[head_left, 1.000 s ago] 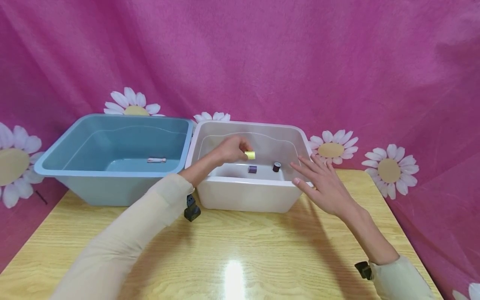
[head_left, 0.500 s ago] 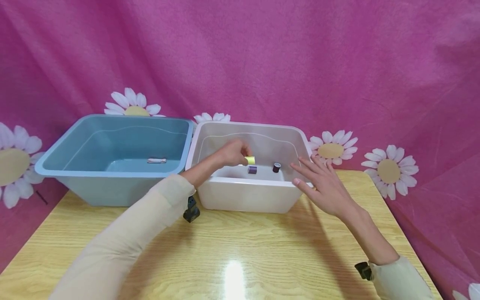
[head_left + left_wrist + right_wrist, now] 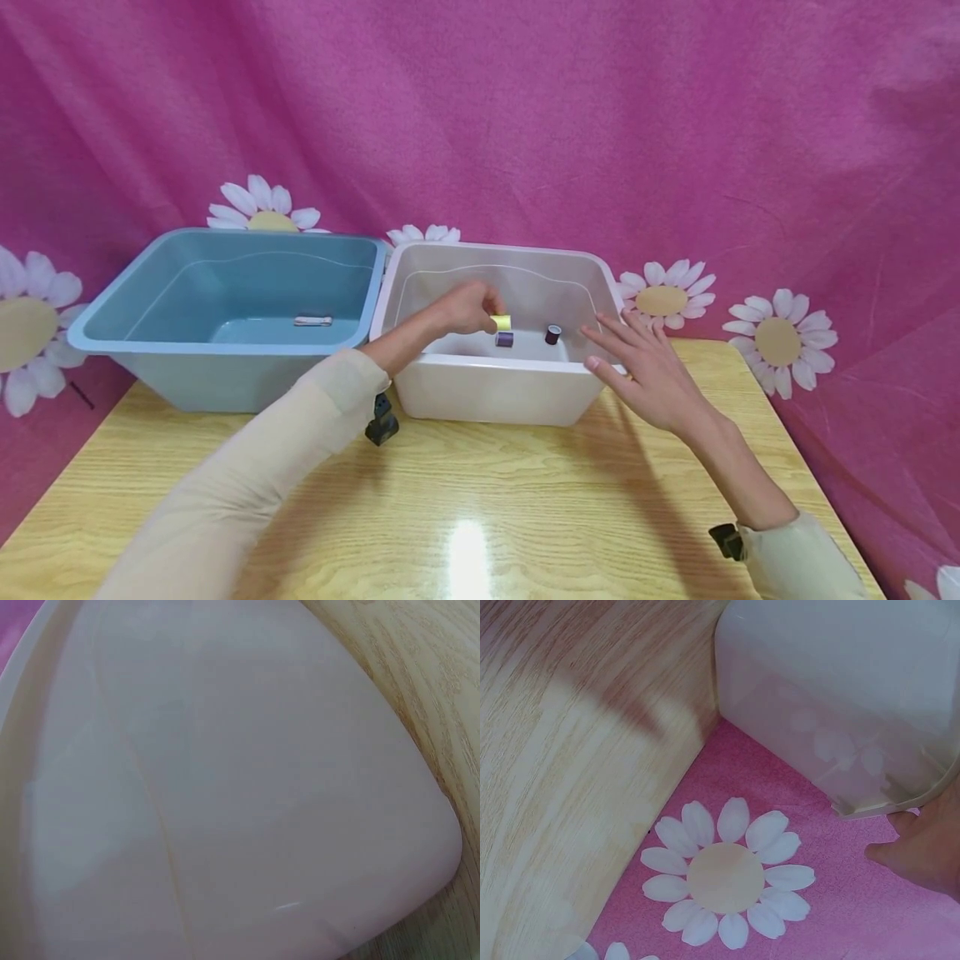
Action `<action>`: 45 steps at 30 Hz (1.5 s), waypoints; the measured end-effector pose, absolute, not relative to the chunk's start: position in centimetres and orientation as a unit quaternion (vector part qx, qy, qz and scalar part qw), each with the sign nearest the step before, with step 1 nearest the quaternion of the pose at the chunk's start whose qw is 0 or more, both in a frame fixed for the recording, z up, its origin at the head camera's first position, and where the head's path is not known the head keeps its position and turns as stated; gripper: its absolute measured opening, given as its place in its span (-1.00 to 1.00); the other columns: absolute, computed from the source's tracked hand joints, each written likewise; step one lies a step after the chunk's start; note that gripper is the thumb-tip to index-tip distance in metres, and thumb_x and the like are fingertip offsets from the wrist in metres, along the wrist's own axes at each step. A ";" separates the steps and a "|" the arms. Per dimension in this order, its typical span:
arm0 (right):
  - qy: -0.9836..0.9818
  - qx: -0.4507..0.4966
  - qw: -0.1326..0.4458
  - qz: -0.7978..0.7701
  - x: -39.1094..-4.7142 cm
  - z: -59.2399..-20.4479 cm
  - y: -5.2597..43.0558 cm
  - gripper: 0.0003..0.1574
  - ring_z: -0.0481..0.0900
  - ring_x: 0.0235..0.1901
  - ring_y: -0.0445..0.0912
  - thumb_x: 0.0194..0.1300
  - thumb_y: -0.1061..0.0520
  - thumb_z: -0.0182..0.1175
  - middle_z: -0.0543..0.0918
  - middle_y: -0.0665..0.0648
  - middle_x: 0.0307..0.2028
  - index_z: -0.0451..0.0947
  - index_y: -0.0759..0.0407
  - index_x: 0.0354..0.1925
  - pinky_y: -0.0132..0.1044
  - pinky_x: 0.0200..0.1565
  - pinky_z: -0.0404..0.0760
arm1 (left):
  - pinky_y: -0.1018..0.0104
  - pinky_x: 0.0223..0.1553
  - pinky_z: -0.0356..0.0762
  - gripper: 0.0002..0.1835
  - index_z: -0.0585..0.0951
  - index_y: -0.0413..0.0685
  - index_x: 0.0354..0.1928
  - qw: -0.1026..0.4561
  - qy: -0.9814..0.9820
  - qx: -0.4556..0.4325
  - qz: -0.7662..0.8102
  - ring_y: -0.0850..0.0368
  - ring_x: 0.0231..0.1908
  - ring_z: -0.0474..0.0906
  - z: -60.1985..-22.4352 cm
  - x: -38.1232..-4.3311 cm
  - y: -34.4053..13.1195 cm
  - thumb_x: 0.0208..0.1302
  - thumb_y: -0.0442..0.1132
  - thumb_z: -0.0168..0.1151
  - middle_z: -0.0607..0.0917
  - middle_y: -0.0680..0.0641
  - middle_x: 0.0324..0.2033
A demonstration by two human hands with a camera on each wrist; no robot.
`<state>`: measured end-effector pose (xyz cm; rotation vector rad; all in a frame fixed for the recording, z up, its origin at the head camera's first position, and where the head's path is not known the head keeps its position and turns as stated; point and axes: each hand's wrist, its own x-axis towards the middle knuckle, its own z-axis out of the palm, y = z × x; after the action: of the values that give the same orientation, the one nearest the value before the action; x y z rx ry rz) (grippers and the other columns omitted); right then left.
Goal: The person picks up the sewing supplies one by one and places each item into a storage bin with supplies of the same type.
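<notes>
Inside the white bin [image 3: 480,390], my left hand [image 3: 467,308] pinches a yellow thread spool [image 3: 502,322] between thumb and fingers. Just below it in the head view lies a purple thread spool [image 3: 504,339] on its side, the two overlapping. A dark thread spool [image 3: 552,334] is on the bin floor farther right. My right hand [image 3: 651,372] rests with spread, straight fingers at the bin's right rim. Part of the right hand [image 3: 926,847] shows beside that rim in the right wrist view. Only the bin's outer wall [image 3: 262,787] fills the left wrist view.
A blue bin [image 3: 225,379] stands directly left of the white one, with a small pale pink-and-white strip [image 3: 312,321] on its floor. Both are on a wooden table [image 3: 420,500]. A magenta curtain [image 3: 525,125] with daisy prints hangs behind.
My left hand has lowered slightly, bringing the yellow thread spool down close to the purple one. The right hand stays at the rim.
</notes>
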<state>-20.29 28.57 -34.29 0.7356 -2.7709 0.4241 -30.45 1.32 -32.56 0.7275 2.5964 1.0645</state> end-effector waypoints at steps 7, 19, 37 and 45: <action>-0.950 0.251 0.121 0.143 -20.3 -34.3 28.5 -0.39 -0.16 0.36 0.08 0.34 -0.24 -0.09 0.19 0.08 0.33 0.28 -0.13 0.29 0.24 0.23 -0.21 | 0.37 -0.21 0.43 -0.83 0.62 -0.29 -0.30 0.129 0.887 0.249 0.368 0.09 -0.29 0.47 -32.6 -30.4 1.3 -0.01 -0.51 0.26 0.62 -0.11 -0.39; -0.948 0.253 0.124 0.146 -20.3 -34.2 28.4 -0.38 -0.12 0.36 0.11 0.35 -0.24 -0.09 0.20 0.10 0.32 0.32 -0.06 0.27 0.15 0.27 -0.27 | 0.36 -0.17 0.43 -0.83 0.60 -0.27 -0.31 0.130 0.885 0.255 0.367 0.08 -0.25 0.50 -32.7 -30.5 1.3 -0.02 -0.51 0.25 0.62 -0.12 -0.37; -0.948 0.252 0.126 0.149 -20.3 -34.2 28.5 -0.40 -0.11 0.35 0.13 0.34 -0.23 -0.08 0.22 0.09 0.32 0.34 -0.06 0.26 0.17 0.26 -0.25 | 0.39 -0.15 0.42 -0.80 0.59 -0.25 -0.26 0.111 0.894 0.269 0.341 0.07 -0.21 0.53 -32.3 -30.6 1.2 -0.01 -0.45 0.23 0.64 -0.17 -0.31; -0.948 0.254 0.122 0.147 -20.2 -34.0 28.4 -0.39 -0.11 0.35 0.13 0.34 -0.24 -0.08 0.21 0.10 0.32 0.33 -0.06 0.27 0.18 0.25 -0.25 | 0.31 -0.08 0.42 -0.71 0.57 -0.21 -0.11 0.110 0.902 0.257 0.330 0.03 -0.10 0.50 -32.2 -30.5 1.0 0.05 -0.41 0.23 0.61 -0.23 -0.14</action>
<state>-20.23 28.44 -34.03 0.7403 -2.7681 0.4300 -30.48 1.00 -32.22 0.7548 2.6498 0.9714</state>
